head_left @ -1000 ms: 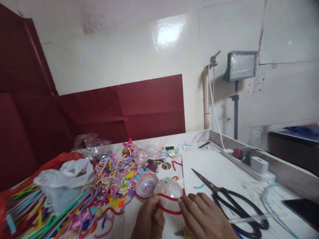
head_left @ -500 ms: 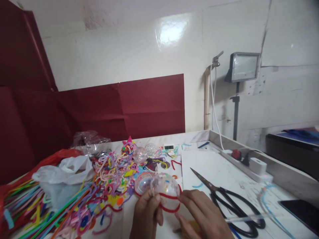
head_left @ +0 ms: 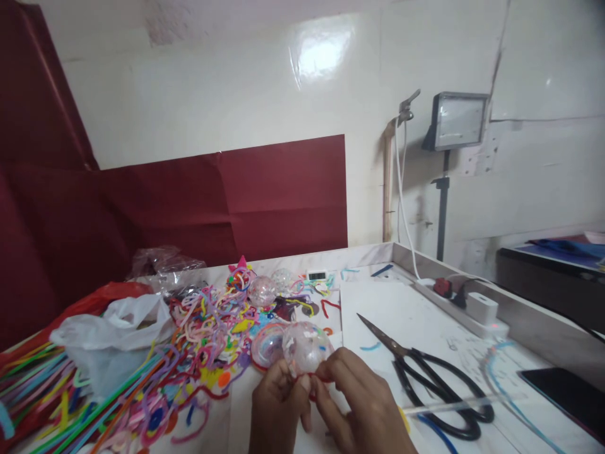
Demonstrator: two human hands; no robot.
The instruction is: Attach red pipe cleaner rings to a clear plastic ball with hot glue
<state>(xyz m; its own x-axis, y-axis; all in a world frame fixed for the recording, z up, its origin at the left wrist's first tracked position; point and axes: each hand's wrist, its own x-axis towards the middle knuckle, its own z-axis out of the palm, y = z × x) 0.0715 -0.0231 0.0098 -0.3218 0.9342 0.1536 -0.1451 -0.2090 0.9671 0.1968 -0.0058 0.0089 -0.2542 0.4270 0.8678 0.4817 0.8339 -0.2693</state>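
My left hand (head_left: 278, 400) pinches a red pipe cleaner (head_left: 325, 379) between thumb and fingers at the front of the table. My right hand (head_left: 357, 400) is closed on the same pipe cleaner, its fingertips close to my left thumb. Most of the red strand is hidden by my fingers. Just beyond my fingertips is a clear ball (head_left: 306, 345) with small coloured bits in it. Whether my fingers touch the ball, I cannot tell. Beside it on the left lies a round clear piece with a coloured rim (head_left: 267, 348).
Large black-handled scissors (head_left: 401, 356) lie on white paper to the right, near a phone (head_left: 560, 394) and a power strip (head_left: 456, 309). Left are heaped pipe-cleaner pieces (head_left: 208, 334), a white plastic bag (head_left: 113, 328) and long pipe cleaners (head_left: 108, 403). Glittery balls (head_left: 262, 290) sit behind.
My right hand has moved left, up against my left hand. The wide red loop between the hands has drawn in and is now mostly covered by fingers. The view has shifted slightly.
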